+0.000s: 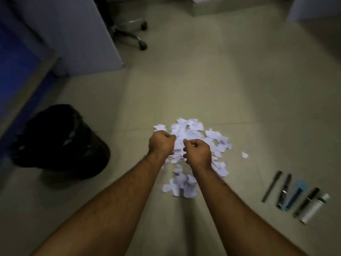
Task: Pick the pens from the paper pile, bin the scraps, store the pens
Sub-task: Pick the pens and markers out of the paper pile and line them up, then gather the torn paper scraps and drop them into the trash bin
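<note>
A pile of torn white paper scraps (195, 137) lies on the tiled floor in the middle of the view. Both my hands hover over its near-left part with fingers curled into fists. My left hand (160, 142) is closed and I see nothing in it. My right hand (198, 152) is closed too, with a speck of white between the fingers that may be paper. Several pens and markers (295, 195) lie side by side on the floor at the lower right, away from the pile. A black bin (60, 141) lined with a dark bag stands at the left.
A single stray scrap (244, 154) lies right of the pile. An office chair base (132, 34) with castors stands at the back. A grey desk panel (77, 34) and a blue surface (16, 67) line the left side. Another pale panel (313, 8) sits at the top right.
</note>
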`<state>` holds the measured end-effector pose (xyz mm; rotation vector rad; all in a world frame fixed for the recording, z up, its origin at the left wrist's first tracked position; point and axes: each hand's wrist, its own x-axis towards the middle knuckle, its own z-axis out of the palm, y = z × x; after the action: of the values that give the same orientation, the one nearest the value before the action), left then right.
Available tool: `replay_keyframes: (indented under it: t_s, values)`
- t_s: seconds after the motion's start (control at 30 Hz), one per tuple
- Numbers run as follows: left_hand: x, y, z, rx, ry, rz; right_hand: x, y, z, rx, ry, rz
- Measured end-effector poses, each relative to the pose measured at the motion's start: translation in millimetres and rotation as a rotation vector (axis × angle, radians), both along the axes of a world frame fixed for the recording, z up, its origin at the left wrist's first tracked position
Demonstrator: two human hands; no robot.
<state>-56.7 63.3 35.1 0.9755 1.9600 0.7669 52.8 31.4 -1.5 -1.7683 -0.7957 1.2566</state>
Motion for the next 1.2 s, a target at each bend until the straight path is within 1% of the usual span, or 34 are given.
replay_keyframes:
  t_s: [0.07, 0.1, 0.17, 0.2, 0.27, 0.3, 0.37, 0.47, 0.5, 0.53, 0.63, 0.77, 0.87, 1.07, 1.1, 1.2]
  values:
    - [-51.5, 6.4, 22.6, 0.001, -0.085, 0.241, -43.6, 11.3, 20.1, 0.045, 0.025, 0.072]
    - [-74.0, 8.0, 32.6, 0.004, -0.098, 0.346, -63.1, 14.4, 31.3, 0.063, 0.030, 0.111]
    - [-120.6, 3.5, 57.4, 0.025, -0.032, 0.479, -105.3, 18.4, 54.5, 0.101, 0.037, 0.192]
    - [-136.0, -0.8, 69.8, 0.007, 0.067, 0.497, -119.1, 18.8, 63.6, 0.118, 0.049, 0.219]
    - [-169.7, -15.8, 86.9, -0.082, 0.325, 0.462, -145.6, 19.5, 75.9, 0.134, 0.072, 0.273]
    - [-187.9, -25.0, 91.7, -0.117, 0.400, 0.452, -159.5, 18.0, 80.7, 0.138, 0.067, 0.304]
    - [-216.0, -37.1, 87.6, -0.132, 0.396, 0.464, -180.7, 13.1, 83.0, 0.150, 0.050, 0.363]
    - [-236.2, -48.6, 77.8, -0.145, 0.266, 0.561, -208.8, 4.0, 83.4, 0.180, 0.017, 0.474]
    - [-235.7, -51.5, 76.4, -0.135, 0.251, 0.564, -215.0, 2.5, 83.2, 0.183, 0.015, 0.497]
    - [-236.3, -54.3, 74.8, -0.115, 0.278, 0.544, -220.8, 1.4, 83.3, 0.182, 0.018, 0.513]
    - [-237.0, -60.3, 73.5, -0.098, 0.414, 0.495, -232.4, 2.8, 79.1, 0.167, 0.030, 0.522]
    - [-226.5, -55.8, 73.3, -0.036, 0.424, 0.501, -229.9, 5.0, 72.6, 0.138, 0.041, 0.501]
    - [-210.3, -51.7, 68.8, 0.000, 0.441, 0.413, -218.8, 8.3, 67.6, 0.130, 0.047, 0.451]
    - [-165.6, -50.9, 64.2, -0.061, 0.645, 0.187, -187.7, 6.3, 60.3, 0.167, 0.024, 0.352]
    - [-161.1, -50.3, 64.8, -0.056, 0.658, 0.165, -183.1, 6.2, 59.4, 0.174, 0.023, 0.338]
    - [-148.4, -45.0, 63.1, -0.041, 0.618, 0.118, -168.4, 3.2, 58.8, 0.185, 0.006, 0.305]
